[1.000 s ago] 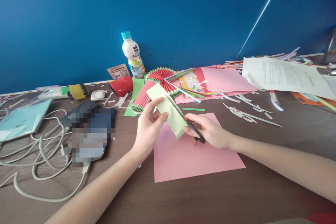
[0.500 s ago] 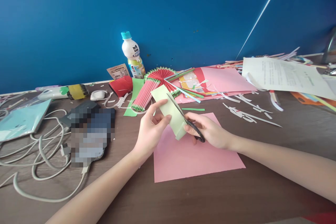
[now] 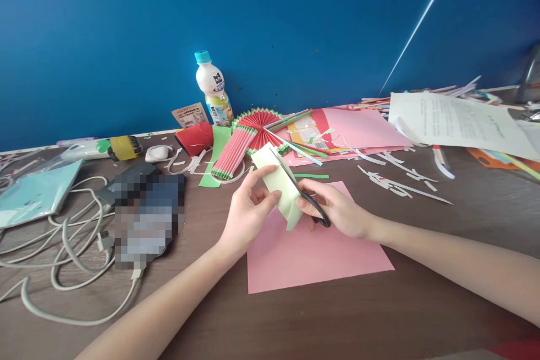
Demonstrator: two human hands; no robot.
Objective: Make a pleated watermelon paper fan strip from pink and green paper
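Observation:
My left hand point(image 3: 247, 211) pinches a pale green strip of paper point(image 3: 279, 183) and holds it above the table. My right hand point(image 3: 337, 208) grips black-handled scissors point(image 3: 306, 197), whose blades lie along the strip's right edge. Both hands hover over a pink sheet point(image 3: 314, 242) that lies flat on the brown table. Behind them lie a red and green pleated paper fan point(image 3: 248, 140) and a folded pleated bundle point(image 3: 230, 154).
A white bottle with a teal cap point(image 3: 213, 90) stands against the blue wall. White cables point(image 3: 63, 247) and a blurred-out object point(image 3: 143, 214) lie at left. Pink sheets point(image 3: 358, 129), paper scraps point(image 3: 396, 180) and a printed page point(image 3: 455, 121) cover the back right.
The green strip has shifted right and down and shows shorter above my fingers. The scissors have advanced along its edge. My left hand has moved slightly right.

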